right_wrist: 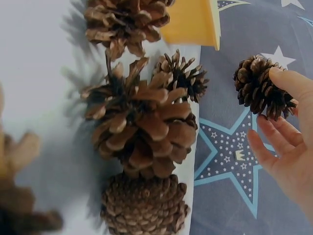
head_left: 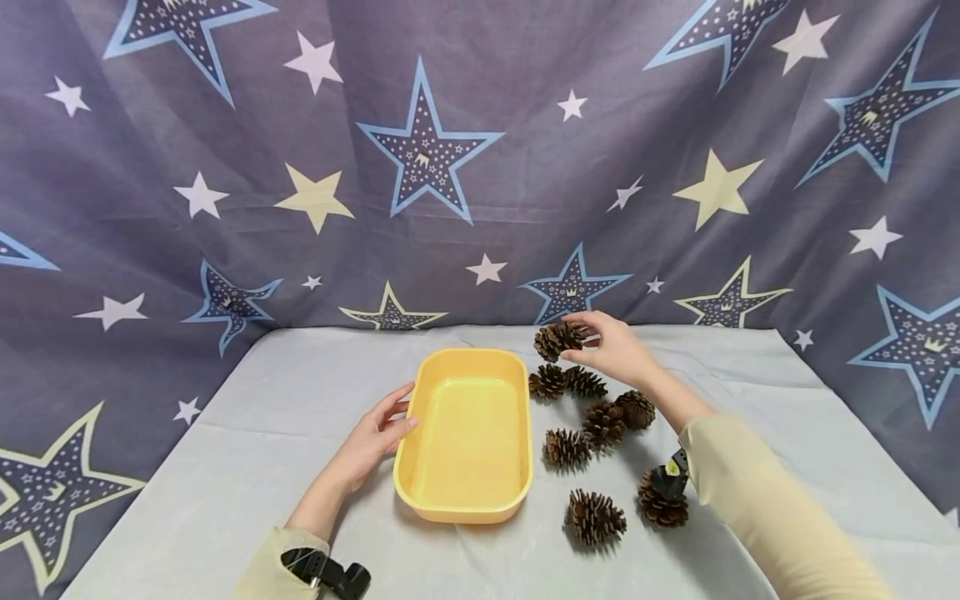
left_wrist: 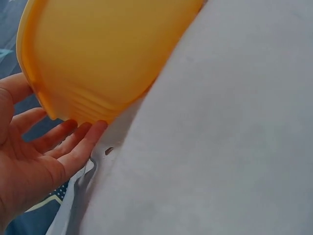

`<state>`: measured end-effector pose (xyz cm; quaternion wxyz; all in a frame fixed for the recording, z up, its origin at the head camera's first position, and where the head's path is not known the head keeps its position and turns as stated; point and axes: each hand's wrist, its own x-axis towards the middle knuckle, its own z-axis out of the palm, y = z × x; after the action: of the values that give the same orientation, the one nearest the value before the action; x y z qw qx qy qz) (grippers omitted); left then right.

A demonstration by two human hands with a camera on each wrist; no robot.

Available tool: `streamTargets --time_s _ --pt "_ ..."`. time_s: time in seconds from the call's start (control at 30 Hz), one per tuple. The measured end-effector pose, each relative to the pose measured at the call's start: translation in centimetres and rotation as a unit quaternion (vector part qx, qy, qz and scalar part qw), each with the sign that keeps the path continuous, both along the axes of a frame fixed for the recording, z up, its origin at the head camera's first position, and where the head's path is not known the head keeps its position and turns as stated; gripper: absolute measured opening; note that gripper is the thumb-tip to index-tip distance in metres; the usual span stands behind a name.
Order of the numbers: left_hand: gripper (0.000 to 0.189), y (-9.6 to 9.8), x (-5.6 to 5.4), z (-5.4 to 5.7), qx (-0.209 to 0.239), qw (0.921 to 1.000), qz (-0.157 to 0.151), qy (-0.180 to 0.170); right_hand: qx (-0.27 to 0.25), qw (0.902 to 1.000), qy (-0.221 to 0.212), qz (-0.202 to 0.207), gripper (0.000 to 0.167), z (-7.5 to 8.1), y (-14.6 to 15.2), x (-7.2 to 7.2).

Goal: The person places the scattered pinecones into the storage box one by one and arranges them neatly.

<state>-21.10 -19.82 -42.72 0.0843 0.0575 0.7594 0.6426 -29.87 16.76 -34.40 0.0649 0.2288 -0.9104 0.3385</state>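
A yellow rectangular tray (head_left: pixel 462 508) stands on the table. At its left side is my left hand (head_left: pixel 375 437), with the thumb by the rim and the other fingers lying loosely against the outer wall, as the left wrist view (left_wrist: pixel 44 152) also shows. My right hand (head_left: pixel 611 350) pinches a brown pine cone (head_left: pixel 557 341) between thumb and fingers, raised above the table beyond the tray's far right corner. The right wrist view shows that held pine cone (right_wrist: pixel 259 85) clear of the others. Below and nearer lie several more pine cones (head_left: pixel 603 425), right of the tray.
One pine cone (head_left: pixel 596 518) lies apart near the front, and another (head_left: pixel 662 504) is partly hidden by the right wrist camera. A pale cloth (head_left: pixel 247 467) covers the table. Behind it hangs a dark curtain (head_left: pixel 517 183) printed with stars.
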Motion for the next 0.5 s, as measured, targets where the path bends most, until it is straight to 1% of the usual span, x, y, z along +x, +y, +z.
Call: streamTargets --time_s 0.17,0.3,0.5 --pt "0.061 0.0 0.0 0.1 0.005 1.0 -0.004 0.0 -0.002 0.9999 0.003 0.01 0.057 0.0 -0.8 -0.1" --pt "0.062 0.0 -0.1 0.1 0.008 0.9999 -0.006 -0.004 -0.006 0.9999 -0.002 0.013 0.057 0.0 -1.5 -0.2" --pt "0.064 0.0 0.1 0.1 0.01 0.9998 -0.016 -0.006 0.001 0.9996 0.001 0.029 0.057 0.0 -2.9 -0.4"
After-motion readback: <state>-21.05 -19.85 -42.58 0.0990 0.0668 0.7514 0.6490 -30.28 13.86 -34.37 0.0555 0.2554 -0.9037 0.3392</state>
